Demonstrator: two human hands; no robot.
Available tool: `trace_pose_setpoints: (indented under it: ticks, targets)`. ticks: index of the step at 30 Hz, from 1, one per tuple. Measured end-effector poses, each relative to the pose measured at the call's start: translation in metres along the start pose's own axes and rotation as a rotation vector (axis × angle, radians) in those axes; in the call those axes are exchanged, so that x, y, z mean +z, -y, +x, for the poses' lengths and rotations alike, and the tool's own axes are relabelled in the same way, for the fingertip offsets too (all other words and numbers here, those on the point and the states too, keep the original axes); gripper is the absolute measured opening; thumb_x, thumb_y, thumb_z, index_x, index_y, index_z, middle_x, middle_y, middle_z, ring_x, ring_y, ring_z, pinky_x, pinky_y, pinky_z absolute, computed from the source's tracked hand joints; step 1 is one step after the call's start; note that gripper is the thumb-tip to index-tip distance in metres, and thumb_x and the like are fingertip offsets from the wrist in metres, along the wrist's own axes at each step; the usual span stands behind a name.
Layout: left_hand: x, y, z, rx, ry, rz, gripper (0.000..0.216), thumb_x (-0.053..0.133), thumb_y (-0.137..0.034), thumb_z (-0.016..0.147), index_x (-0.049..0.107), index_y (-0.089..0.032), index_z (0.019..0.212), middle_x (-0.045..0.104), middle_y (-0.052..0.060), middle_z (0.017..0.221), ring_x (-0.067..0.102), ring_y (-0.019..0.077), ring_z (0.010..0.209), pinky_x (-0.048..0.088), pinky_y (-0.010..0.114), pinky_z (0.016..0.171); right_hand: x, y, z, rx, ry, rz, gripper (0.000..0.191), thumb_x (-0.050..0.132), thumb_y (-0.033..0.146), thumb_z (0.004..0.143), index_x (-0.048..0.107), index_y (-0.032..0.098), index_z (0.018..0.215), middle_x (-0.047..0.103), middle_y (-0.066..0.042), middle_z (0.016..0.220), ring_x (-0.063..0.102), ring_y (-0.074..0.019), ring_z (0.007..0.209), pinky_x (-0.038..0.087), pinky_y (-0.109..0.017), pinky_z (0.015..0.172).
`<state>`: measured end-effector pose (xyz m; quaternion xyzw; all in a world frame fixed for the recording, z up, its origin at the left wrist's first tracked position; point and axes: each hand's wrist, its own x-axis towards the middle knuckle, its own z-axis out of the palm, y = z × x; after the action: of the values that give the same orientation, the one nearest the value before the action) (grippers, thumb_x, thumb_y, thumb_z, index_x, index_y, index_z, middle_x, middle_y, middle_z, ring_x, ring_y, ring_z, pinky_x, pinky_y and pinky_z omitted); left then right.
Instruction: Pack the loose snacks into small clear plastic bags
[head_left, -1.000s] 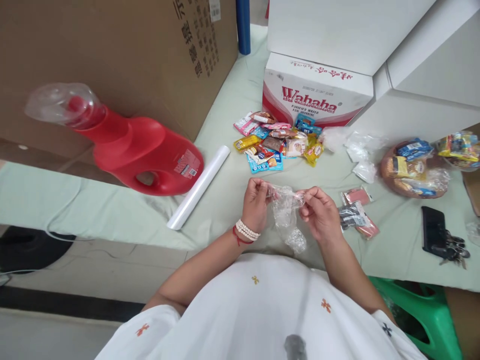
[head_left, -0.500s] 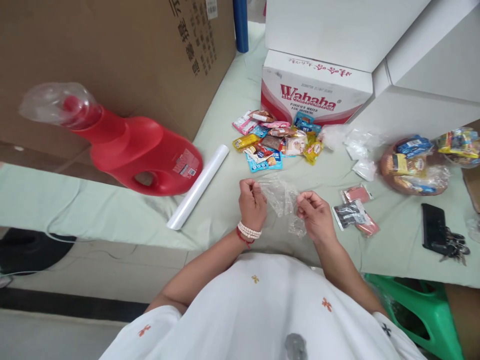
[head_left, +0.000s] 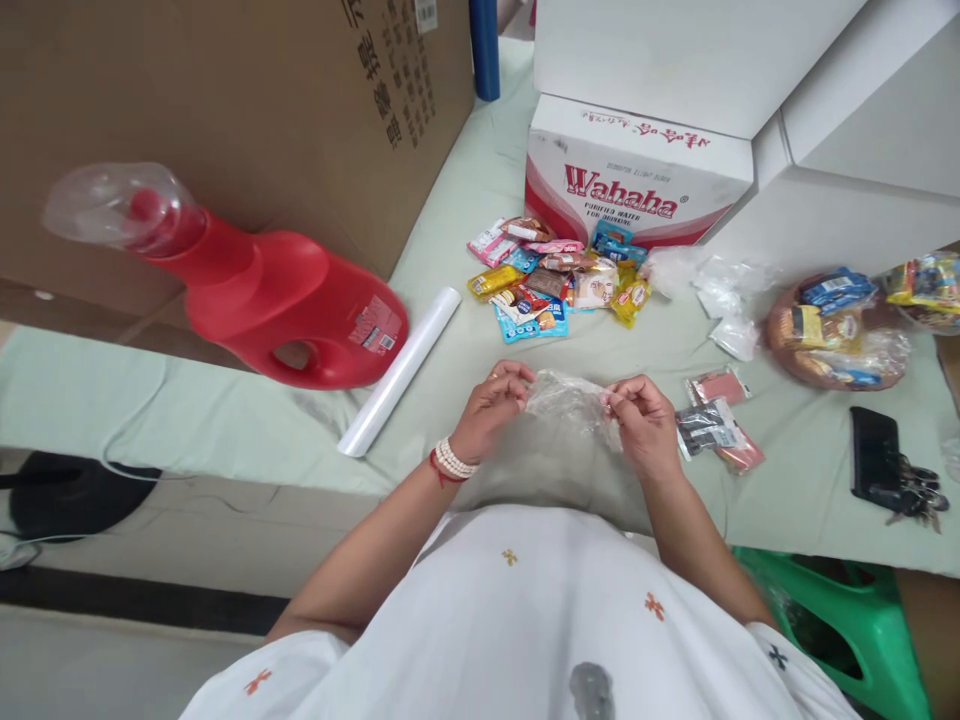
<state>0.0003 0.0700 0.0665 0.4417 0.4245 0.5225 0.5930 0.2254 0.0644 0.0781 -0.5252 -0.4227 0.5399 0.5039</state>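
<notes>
A clear plastic bag [head_left: 566,398], thin and crumpled, stretches between my two hands over the near part of the cloth-covered table [head_left: 450,390]. My left hand [head_left: 495,405], with a beaded bracelet and red string at the wrist, pinches the bag's left end between thumb and fingers. At the other end, my right hand [head_left: 641,420] has its thumb and fingers closed on the plastic. Beyond the bag lies a pile of wrapped snacks [head_left: 555,280] in several colours. Small flat packets [head_left: 709,425], pink and dark grey, lie just right of my right hand.
On the left stand a red jug-shaped bottle [head_left: 300,310] and a large cardboard box [head_left: 262,110], with a white roll [head_left: 401,370] beside them. A Wahaba carton [head_left: 637,180] is behind the snacks. A snack bowl [head_left: 787,350], phone [head_left: 874,450] and keys [head_left: 921,492] are right.
My left hand has turned and its wrist has shifted left and down; its fingers have loosened from a fist to a pinch. The bag is drawn more level between my hands.
</notes>
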Motion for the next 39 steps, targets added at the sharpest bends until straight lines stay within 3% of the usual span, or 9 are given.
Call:
trace_pose_setpoints:
  ticks: [3,7,9,13,19,22,29,34,39]
  targets:
    - [-0.002,-0.007,-0.004,-0.131,0.103,-0.149,0.030,0.077,-0.041,0.075,0.056,-0.021,0.085,0.063,0.005,0.110,0.067,0.0160,0.077,0.055,0.032,0.070,-0.003,-0.003,0.002,-0.055,0.027,-0.020,0.022,0.073,0.032,0.081,0.055,0.022,0.074,0.063,0.001,0.078,0.052,-0.0116,0.063,0.044,-0.026,0.060]
    - [0.000,-0.014,0.005,-0.177,0.067,-0.073,0.049,0.068,-0.063,0.083,0.057,-0.025,0.112,0.067,0.003,0.098,0.053,0.0089,0.053,0.040,0.022,0.048,-0.005,-0.003,0.004,-0.084,0.082,-0.035,0.020,0.071,0.027,0.083,0.054,0.022,0.074,0.061,0.001,0.076,0.051,-0.0117,0.064,0.042,-0.026,0.062]
    - [0.001,-0.018,0.013,-0.086,0.091,0.086,0.054,0.074,-0.063,0.079,0.064,-0.024,0.115,0.066,0.004,0.094,0.048,0.0090,0.056,0.040,0.023,0.051,-0.006,-0.001,0.005,-0.074,0.105,-0.053,0.020,0.071,0.027,0.082,0.053,0.022,0.074,0.061,0.001,0.076,0.051,-0.0117,0.063,0.042,-0.027,0.062]
    - [0.003,-0.024,0.020,0.041,0.175,0.353,0.038,0.078,-0.058,0.078,0.077,-0.021,0.087,0.066,0.006,0.088,0.046,0.0124,0.063,0.042,0.028,0.062,-0.009,0.002,0.005,-0.014,0.138,-0.048,0.021,0.070,0.032,0.084,0.053,0.022,0.076,0.058,0.003,0.072,0.048,-0.0106,0.055,0.039,-0.026,0.056]
    - [0.008,-0.015,0.015,0.080,0.266,0.347,0.041,0.070,-0.060,0.084,0.077,-0.021,0.093,0.070,0.008,0.091,0.061,0.0214,0.086,0.048,0.034,0.084,-0.012,-0.002,0.007,0.025,0.124,-0.065,0.027,0.073,0.043,0.087,0.057,0.023,0.082,0.054,0.004,0.064,0.048,-0.0109,0.053,0.040,-0.024,0.053]
    - [0.010,-0.006,0.013,0.001,0.196,0.325,0.039,0.067,-0.057,0.088,0.071,-0.020,0.080,0.065,0.003,0.076,0.057,0.0172,0.074,0.046,0.030,0.074,-0.016,0.000,0.012,0.002,0.141,-0.132,0.027,0.072,0.045,0.088,0.058,0.022,0.083,0.055,0.003,0.068,0.049,-0.0120,0.057,0.042,-0.025,0.056]
    - [0.023,0.008,0.010,-0.023,-0.077,0.366,0.032,0.059,-0.051,0.094,0.057,-0.021,0.081,0.051,-0.004,0.064,0.044,0.0125,0.059,0.036,0.025,0.060,-0.011,0.028,-0.010,-0.396,-0.105,-0.639,0.015,0.069,0.039,0.092,0.066,0.025,0.093,0.062,-0.003,0.088,0.055,-0.0181,0.077,0.048,-0.033,0.077]
    - [0.042,0.010,0.000,0.080,-0.133,0.459,0.027,0.054,-0.047,0.097,0.057,-0.022,0.087,0.056,-0.002,0.070,0.050,0.0141,0.064,0.039,0.026,0.065,0.017,0.017,-0.027,-0.101,0.165,-0.524,0.026,0.070,0.047,0.090,0.064,0.022,0.086,0.059,0.001,0.071,0.051,-0.0140,0.063,0.041,-0.027,0.058]
    - [0.040,0.026,0.003,-0.016,-0.345,0.276,0.030,0.050,-0.052,0.098,0.052,-0.023,0.090,0.049,-0.004,0.067,0.045,0.0131,0.057,0.038,0.025,0.056,0.027,-0.002,-0.017,0.073,0.134,-0.235,0.032,0.067,0.051,0.089,0.062,0.020,0.082,0.047,0.005,0.064,0.038,-0.0100,0.055,0.032,-0.024,0.052]
